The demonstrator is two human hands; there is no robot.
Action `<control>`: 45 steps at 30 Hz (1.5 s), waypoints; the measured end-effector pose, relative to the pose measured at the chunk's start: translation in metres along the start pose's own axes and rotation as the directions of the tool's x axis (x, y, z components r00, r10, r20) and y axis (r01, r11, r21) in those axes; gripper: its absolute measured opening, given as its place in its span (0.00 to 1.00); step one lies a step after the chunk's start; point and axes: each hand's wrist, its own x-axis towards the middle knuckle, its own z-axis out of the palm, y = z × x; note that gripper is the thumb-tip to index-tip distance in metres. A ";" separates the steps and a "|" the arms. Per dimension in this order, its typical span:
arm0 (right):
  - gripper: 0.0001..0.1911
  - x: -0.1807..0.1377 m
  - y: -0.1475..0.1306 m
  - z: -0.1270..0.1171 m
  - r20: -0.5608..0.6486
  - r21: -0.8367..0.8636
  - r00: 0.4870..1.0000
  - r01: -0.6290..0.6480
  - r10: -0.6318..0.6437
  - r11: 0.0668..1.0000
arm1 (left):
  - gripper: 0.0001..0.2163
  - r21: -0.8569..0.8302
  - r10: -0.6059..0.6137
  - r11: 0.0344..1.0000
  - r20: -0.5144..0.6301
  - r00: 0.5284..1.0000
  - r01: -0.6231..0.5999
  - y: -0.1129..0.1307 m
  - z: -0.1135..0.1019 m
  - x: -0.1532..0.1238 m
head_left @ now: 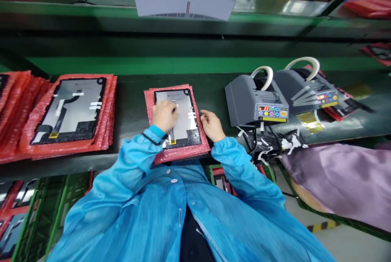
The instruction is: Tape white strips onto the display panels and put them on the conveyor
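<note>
A tablet screen panel lies with its silver back up on pink bubble-wrap bags on the dark bench in front of me. White tape strips and a flat cable show on it. My left hand is over the panel's left half with its fingers curled together and pointing down; whatever they pinch is hidden, and the hand covers part of the cable. Just at the panel's right edge rests my right hand, its thumb and forefinger slightly apart and nothing visible between them.
Left of me, another screen panel tops a stack of red bubble-wrap bags. Two grey tape dispensers stand to the right, with tape scraps below. A person's purple sleeve is at the right. A shelf edge crosses the back.
</note>
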 end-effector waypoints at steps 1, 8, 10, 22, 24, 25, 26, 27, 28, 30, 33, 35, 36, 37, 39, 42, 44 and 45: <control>0.14 0.005 0.002 -0.001 -0.019 0.026 0.999 -0.028 0.029 0.999 | 0.10 -0.001 -0.081 0.997 -0.082 0.993 0.081 -0.014 -0.006 -0.005; 0.06 0.021 -0.017 0.002 -0.020 -0.113 0.999 0.035 -0.038 0.993 | 0.08 -0.190 -0.353 0.920 -0.021 0.935 0.343 -0.066 -0.006 -0.029; 0.07 0.015 -0.027 0.002 -0.077 -0.186 0.994 0.064 -0.080 0.980 | 0.09 -0.239 -0.348 0.915 -0.065 0.935 0.325 -0.064 -0.001 -0.026; 0.07 0.016 -0.046 -0.006 -0.090 0.294 0.972 -0.181 0.215 0.939 | 0.08 -0.385 -0.380 0.861 -0.053 0.924 0.332 -0.056 0.001 -0.016; 0.15 0.019 -0.048 -0.002 0.054 0.489 0.976 -0.210 0.212 0.846 | 0.08 -0.406 -0.384 0.852 -0.056 0.922 0.330 -0.056 0.001 -0.015; 0.18 0.020 -0.050 0.000 0.110 0.557 0.978 -0.206 0.175 0.805 | 0.08 -0.417 -0.387 0.847 -0.061 0.920 0.328 -0.057 0.001 -0.015; 0.21 0.020 -0.052 0.001 0.145 0.605 0.981 -0.193 0.131 0.772 | 0.08 -0.428 -0.390 0.843 -0.069 0.918 0.326 -0.057 0.000 -0.015; 0.25 0.018 -0.054 0.003 0.160 0.638 0.983 -0.175 0.094 0.750 | 0.09 -0.438 -0.396 0.838 -0.079 0.915 0.325 -0.057 -0.002 -0.016; 0.27 0.017 -0.057 0.004 0.161 0.659 0.985 -0.160 0.070 0.735 | 0.09 -0.447 -0.401 0.834 -0.091 0.911 0.323 -0.057 -0.004 -0.017; 0.31 0.013 -0.063 0.004 0.161 0.676 0.986 -0.139 0.040 0.723 | 0.09 -0.463 -0.415 0.828 -0.126 0.901 0.317 -0.057 -0.010 -0.021; 0.30 0.012 -0.082 0.007 0.137 0.659 0.990 -0.076 -0.020 0.748 | 0.08 -0.471 -0.430 0.831 -0.204 0.879 0.297 -0.061 -0.033 -0.035; 0.28 0.019 -0.107 0.015 0.086 0.652 0.991 0.023 -0.104 0.758 | 0.09 -0.459 -0.423 0.847 -0.271 0.865 0.270 -0.070 -0.062 -0.047; 0.26 0.025 -0.124 0.023 0.050 0.653 0.987 0.085 -0.155 0.752 | 0.09 -0.447 -0.414 0.858 -0.307 0.857 0.255 -0.077 -0.081 -0.053; 0.24 0.032 -0.144 0.034 0.018 0.656 0.978 0.145 -0.207 0.741 | 0.10 -0.431 -0.405 0.870 -0.344 0.847 0.241 -0.087 -0.102 -0.059; 0.20 0.046 -0.189 0.062 -0.022 0.656 0.959 0.226 -0.281 0.720 | 0.11 -0.393 -0.392 0.891 -0.413 0.822 0.227 -0.113 -0.147 -0.068; 0.15 0.063 -0.251 0.112 0.039 0.592 0.968 0.179 -0.249 0.786 | 0.16 -0.268 -0.417 0.907 -0.452 0.788 0.326 -0.164 -0.198 -0.072; 0.14 0.068 -0.275 0.142 0.165 0.405 0.972 0.086 -0.165 0.910 | 0.18 -0.177 -0.474 0.880 -0.409 0.780 0.441 -0.196 -0.208 -0.068; 0.13 0.068 -0.281 0.154 0.254 0.293 0.960 0.041 -0.120 0.955 | 0.18 -0.145 -0.500 0.863 -0.378 0.779 0.483 -0.210 -0.205 -0.066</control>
